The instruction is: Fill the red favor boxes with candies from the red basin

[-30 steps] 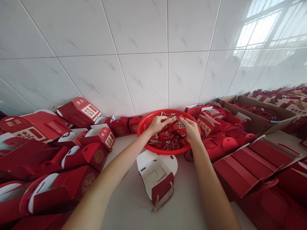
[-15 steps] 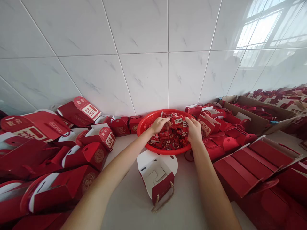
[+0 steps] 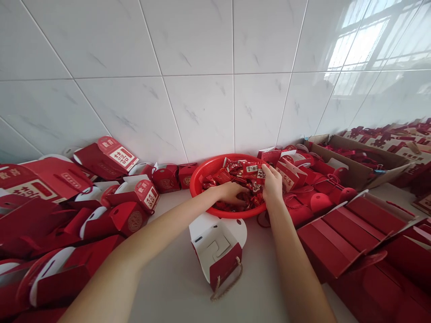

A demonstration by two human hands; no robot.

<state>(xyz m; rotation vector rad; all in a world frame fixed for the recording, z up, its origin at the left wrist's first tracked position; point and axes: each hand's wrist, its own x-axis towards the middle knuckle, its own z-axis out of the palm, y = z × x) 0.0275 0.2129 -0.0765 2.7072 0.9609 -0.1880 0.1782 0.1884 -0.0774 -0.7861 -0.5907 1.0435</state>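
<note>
A red plastic basket [image 3: 198, 183] full of small red wrapped candies [image 3: 222, 176] stands against the wall. My left hand [image 3: 232, 194] reaches down into its front part, fingers partly spread among the candies and the tips hard to see. At the right rim, my right hand [image 3: 272, 183] is closed on red candy packets [image 3: 252, 169] with white labels and dark characters, held above the pile. In front of the basket an opened red gift box [image 3: 225, 264] with a white inside and a rope handle [image 3: 229, 287] sits between my forearms; no candy shows inside it.
Rows of red gift boxes [image 3: 111, 220] fill the left side. More red boxes [image 3: 353, 229] lie at the right, before a cardboard carton [image 3: 387, 175] of red things. Behind the white table [image 3: 168, 278] rises a tiled wall [image 3: 202, 112].
My left hand has left the packets beside my right hand and moved down into the candies at the basket's front. My right hand keeps hold of the packets. The view has shifted slightly.
</note>
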